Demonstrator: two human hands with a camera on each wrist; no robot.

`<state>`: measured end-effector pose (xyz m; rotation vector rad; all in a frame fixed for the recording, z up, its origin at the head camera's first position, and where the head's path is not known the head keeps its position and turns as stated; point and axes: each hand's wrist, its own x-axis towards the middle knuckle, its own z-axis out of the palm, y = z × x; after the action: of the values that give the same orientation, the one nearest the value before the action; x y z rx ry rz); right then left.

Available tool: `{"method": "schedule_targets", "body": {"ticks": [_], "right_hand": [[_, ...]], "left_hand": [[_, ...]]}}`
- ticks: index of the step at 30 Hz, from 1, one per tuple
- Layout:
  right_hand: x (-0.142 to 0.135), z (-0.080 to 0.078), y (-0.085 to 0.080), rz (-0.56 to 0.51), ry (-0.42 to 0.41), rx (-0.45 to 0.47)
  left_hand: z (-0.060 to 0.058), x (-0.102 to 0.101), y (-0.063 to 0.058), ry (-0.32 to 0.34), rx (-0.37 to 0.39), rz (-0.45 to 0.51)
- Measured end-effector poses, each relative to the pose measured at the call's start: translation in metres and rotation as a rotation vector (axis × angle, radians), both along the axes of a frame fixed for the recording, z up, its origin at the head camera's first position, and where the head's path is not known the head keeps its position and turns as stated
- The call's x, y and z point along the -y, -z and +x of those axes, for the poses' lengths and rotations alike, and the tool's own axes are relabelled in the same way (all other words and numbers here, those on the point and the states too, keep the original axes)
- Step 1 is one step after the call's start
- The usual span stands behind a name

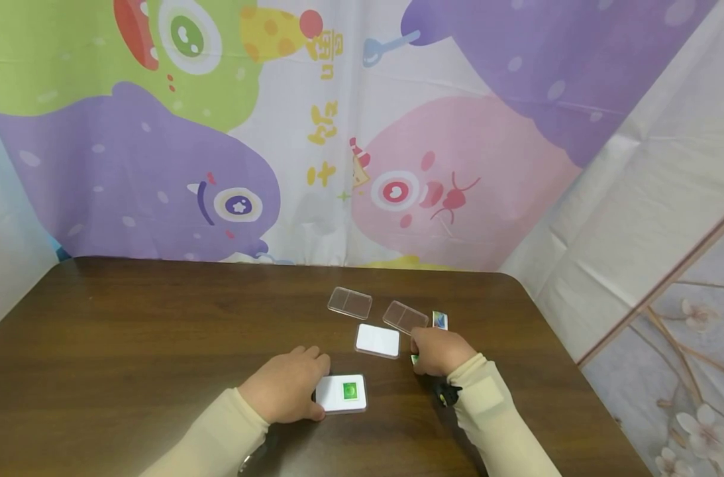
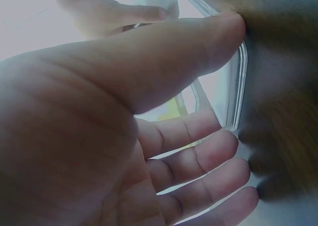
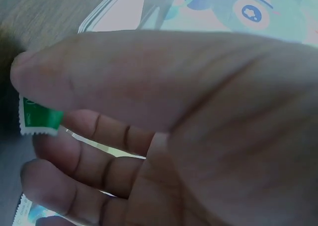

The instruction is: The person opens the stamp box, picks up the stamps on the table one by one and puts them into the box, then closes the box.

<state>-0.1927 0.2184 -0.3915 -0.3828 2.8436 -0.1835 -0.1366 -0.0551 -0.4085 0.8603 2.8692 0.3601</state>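
Note:
My left hand [image 1: 290,387] holds a clear flat case [image 1: 328,405] with a white insert, its thumb and index finger at the case's edges. A green postage stamp [image 1: 350,391] lies on the right part of that insert. To the right, my right hand [image 1: 444,351] pinches a second green stamp [image 3: 40,117], whose toothed white border shows below the thumb in the right wrist view. Most of this stamp is hidden by the fingers. Just beyond the right hand lies a blue-toned stamp [image 1: 440,320].
A second clear case with a white insert [image 1: 377,340] lies between the hands, farther back. Behind it are two transparent covers [image 1: 350,303], the right one [image 1: 405,315] close to the right hand. The brown wooden table [image 1: 159,344] ends at a printed cloth [image 1: 314,225].

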Motion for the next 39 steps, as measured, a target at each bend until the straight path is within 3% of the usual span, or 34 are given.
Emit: {"method": "schedule_targets", "body": {"ticks": [10,19,29,39], "right_hand": [[0.0007,0.0004,0.0055,-0.029,-0.020,-0.002],[0.0044,-0.0032,0.0033,-0.164,-0.106,0.002],[0.0072,-0.0023,-0.0010,-0.127,-0.133,-0.018],[0.0081,0.0000,-0.0036,-0.148,-0.117,0.018]], "left_hand": [[0.0002,0.0004,0.0022,0.003,-0.005,0.005],[0.0003,0.0008,0.0023,0.000,0.000,0.004],[-0.0001,0.0008,0.0013,-0.002,-0.004,0.008],[0.0003,0.0006,0.0008,0.001,-0.013,0.014]]}}
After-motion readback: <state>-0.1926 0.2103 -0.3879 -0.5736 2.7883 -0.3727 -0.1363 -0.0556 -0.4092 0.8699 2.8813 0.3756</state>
